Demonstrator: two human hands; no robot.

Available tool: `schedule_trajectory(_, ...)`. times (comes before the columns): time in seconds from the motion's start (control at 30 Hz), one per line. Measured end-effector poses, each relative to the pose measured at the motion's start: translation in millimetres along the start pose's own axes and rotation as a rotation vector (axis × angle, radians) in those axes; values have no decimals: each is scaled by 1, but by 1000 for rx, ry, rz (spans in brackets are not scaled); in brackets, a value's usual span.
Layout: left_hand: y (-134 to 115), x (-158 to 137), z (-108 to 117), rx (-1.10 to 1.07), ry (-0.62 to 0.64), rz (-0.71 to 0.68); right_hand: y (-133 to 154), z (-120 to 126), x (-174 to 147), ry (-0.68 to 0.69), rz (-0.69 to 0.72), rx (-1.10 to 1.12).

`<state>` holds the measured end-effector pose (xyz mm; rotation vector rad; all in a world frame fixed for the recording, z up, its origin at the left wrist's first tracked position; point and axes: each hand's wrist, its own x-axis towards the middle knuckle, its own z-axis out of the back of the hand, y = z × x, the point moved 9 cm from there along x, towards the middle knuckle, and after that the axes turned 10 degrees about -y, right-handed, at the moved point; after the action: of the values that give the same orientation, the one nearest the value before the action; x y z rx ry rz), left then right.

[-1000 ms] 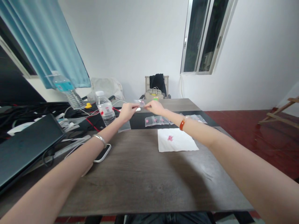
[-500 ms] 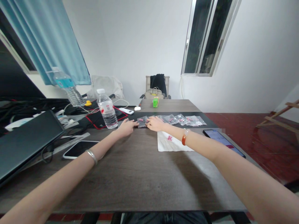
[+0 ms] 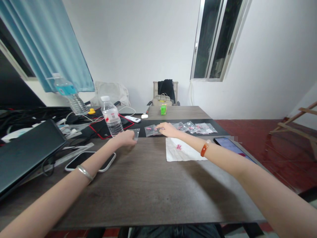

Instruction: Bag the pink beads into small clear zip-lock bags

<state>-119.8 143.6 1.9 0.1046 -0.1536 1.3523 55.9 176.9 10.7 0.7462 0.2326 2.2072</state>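
My left hand (image 3: 125, 138) is closed on a small clear zip bag (image 3: 136, 133), which sticks out past the fingers near the water bottle. Whether that bag holds anything is hard to make out. Farther right, a row of clear zip bags (image 3: 150, 130) with small pink pieces inside lies on the dark strip of the table. My right hand (image 3: 168, 129) rests over this row with its fingers stretched to the left, touching the bags. Below it, a white paper sheet (image 3: 173, 155) carries a little heap of pink pieces (image 3: 178, 147), partly beside my right forearm.
A water bottle (image 3: 111, 115) stands close to my left hand, with a phone (image 3: 109, 162) under my left forearm. A laptop (image 3: 32, 152) and cables crowd the left side. Another phone (image 3: 230, 146) lies at the right edge. A green box (image 3: 163, 109) stands farther back.
My left hand has drawn back toward the left and nearer to me, now with a clear bag in its fingers. My right hand has stayed almost where it was over the row.
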Motion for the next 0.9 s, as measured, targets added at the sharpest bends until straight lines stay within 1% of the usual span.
schedule_trajectory(0.07,-7,-2,-5,57,41,-45,5,7,-11,-29,29,65)
schedule_trajectory(0.1,-9,-3,-6,104,41,-53,8,11,-18,-42,45,93)
schedule_trajectory(0.17,-13,-4,-4,162,-6,-53,12,16,-34,-62,54,133)
schedule_trajectory(0.23,-17,-5,-4,200,-32,-53,14,22,-51,-84,34,163)
schedule_trajectory(0.3,-25,-7,0,190,-53,-53,16,29,-68,-120,10,190)
schedule_trajectory(0.4,-46,-11,14,31,-114,-35,20,42,-89,-210,-20,249)
schedule_trajectory(0.5,-81,-21,28,-264,-164,-34,24,51,-105,-289,-61,265)
schedule_trajectory(0.57,-106,-28,30,-459,-175,-33,30,53,-113,-297,-72,206)
schedule_trajectory(0.63,-128,-35,30,-585,-210,-51,36,52,-120,-264,-76,119)
schedule_trajectory(0.7,-146,-41,27,-660,-266,-86,40,51,-124,-219,-76,57)
schedule_trajectory(0.77,-160,-46,24,-704,-303,-126,40,50,-127,-200,-83,48)
schedule_trajectory(0.9,-181,-56,18,-748,-351,-227,33,50,-127,-225,-115,77)
